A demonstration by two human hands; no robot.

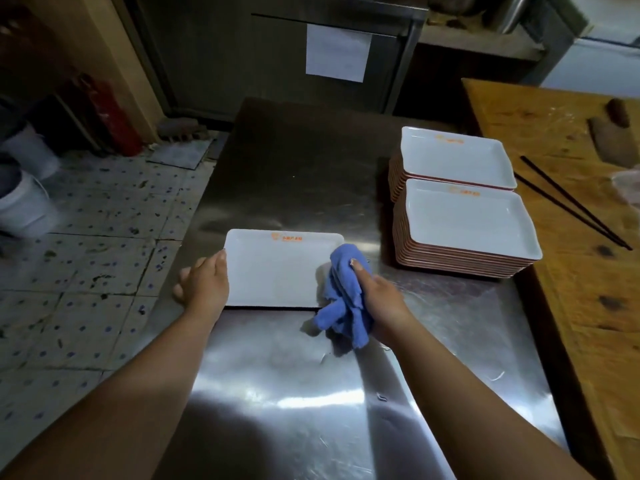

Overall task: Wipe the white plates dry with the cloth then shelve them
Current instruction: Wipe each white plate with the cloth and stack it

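Steadying rectangular white plate (pixel 277 271) by its left edge, left hand (pixel 204 282) fingers straight; right hand (pixel 384 299) gripping bunched blue cloth (pixel 343 292) at plate's right edge. Risks sliding on slick steel counter (pixel 294 393) toward the stacked plates (pixel 464 216) right of it.

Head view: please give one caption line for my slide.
Left hand steadies a white plate while right hand wipes it with blue cloth.

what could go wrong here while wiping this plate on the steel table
1. The plate lies flat on the smooth steel table, steadied only at its left edge by the left hand; a hard wipe might slide it.
2. The right hand grips the blue cloth bunched at the plate's right edge, so the middle may stay wet.
3. Two tall plate stacks stand close to the right; a wide sweep of the arm might bump them.
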